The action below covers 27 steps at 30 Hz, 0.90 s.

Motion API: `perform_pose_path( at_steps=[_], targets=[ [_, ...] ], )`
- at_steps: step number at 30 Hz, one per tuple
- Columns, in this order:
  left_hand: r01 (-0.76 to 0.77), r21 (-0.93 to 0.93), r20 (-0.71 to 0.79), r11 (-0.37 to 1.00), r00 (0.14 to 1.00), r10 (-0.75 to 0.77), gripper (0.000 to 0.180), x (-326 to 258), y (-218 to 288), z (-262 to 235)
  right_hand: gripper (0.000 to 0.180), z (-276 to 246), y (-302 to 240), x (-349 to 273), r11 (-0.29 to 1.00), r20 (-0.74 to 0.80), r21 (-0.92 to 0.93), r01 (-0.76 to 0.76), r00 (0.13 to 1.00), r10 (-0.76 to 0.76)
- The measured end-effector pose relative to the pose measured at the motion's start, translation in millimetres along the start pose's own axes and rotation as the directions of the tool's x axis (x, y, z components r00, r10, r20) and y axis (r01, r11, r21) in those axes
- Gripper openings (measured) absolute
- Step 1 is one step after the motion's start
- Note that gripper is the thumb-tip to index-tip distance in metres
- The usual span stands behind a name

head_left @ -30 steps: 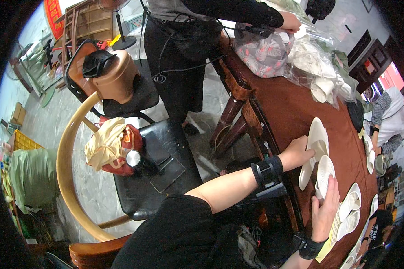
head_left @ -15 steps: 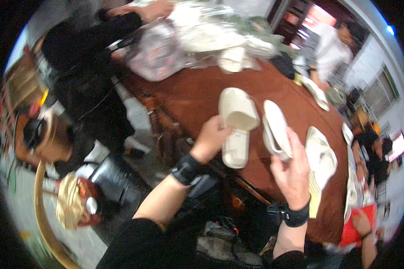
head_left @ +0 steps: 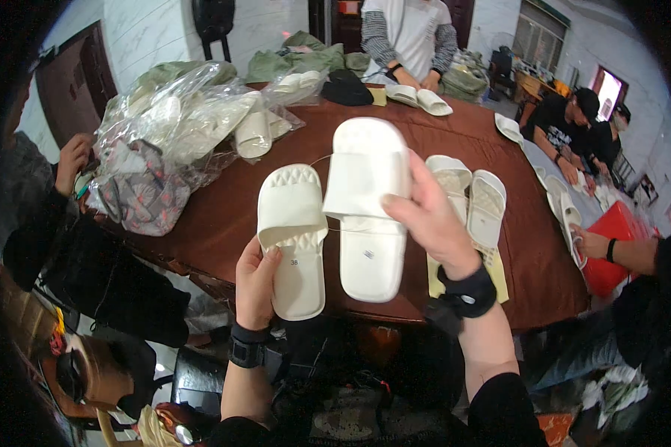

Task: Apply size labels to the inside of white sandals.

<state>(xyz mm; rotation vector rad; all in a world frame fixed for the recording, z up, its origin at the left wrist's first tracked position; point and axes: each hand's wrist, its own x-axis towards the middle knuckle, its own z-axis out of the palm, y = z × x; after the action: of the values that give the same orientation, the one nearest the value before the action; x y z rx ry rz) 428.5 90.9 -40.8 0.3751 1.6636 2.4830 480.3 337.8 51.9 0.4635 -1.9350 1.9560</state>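
Note:
Two white slide slippers are held up side by side over the brown-covered table [head_left: 231, 190], soles down and insoles facing me. My left hand [head_left: 255, 279] grips the left slipper [head_left: 298, 279] by its edge, thumb on the insole near the strap. In my right hand [head_left: 432, 223] is the right slipper [head_left: 371, 261], held a little higher, the thumb over its strap and the fingers hidden behind its side. A thin thread seems to run between the two. Just beyond my right wrist, another pair of white slippers [head_left: 486, 208] rests on a yellow card [head_left: 497, 276].
Clear plastic bags of slippers [head_left: 194, 112] and a grey patterned cloth bundle [head_left: 145, 194] lie at the left. A black cap [head_left: 347, 88] sits at the far edge. Co-workers surround the table; one handles slippers [head_left: 427, 102] opposite. A red bin [head_left: 615, 246] stands right.
My view has swung, with the table now more level. The slipper in my right hand has turned from edge-on to insole toward me, and both slippers are closer together.

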Motion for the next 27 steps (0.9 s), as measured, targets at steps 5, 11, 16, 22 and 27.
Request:
perform_pose_path(
  at_steps=[5,11,16,22,27],
  targets=[
    [-0.342,0.861,0.142,0.376,0.872,0.469,0.057,3,-41,-17,0.058,-10,58,-25,0.668,0.010,-0.738,0.097,0.991,-0.133],
    [-0.420,0.713,0.153,0.561,0.874,0.460,0.045,-6,-40,-38,0.053,5,53,-55,0.540,0.140,-0.830,0.139,0.989,-0.039],
    [-0.506,0.777,0.348,0.373,0.840,0.416,0.055,-30,-19,-17,0.057,24,58,-67,0.433,0.184,-0.888,0.155,0.982,0.027],
    [-0.502,0.862,0.480,0.076,0.854,0.200,0.076,-41,-31,-6,0.031,34,85,-67,0.219,0.230,-0.948,0.232,0.973,-0.034],
    [-0.488,0.873,0.476,0.011,0.856,0.202,0.077,-39,-31,-8,0.014,42,94,-67,-0.052,0.307,-0.952,0.303,0.931,-0.198]
  ],
)
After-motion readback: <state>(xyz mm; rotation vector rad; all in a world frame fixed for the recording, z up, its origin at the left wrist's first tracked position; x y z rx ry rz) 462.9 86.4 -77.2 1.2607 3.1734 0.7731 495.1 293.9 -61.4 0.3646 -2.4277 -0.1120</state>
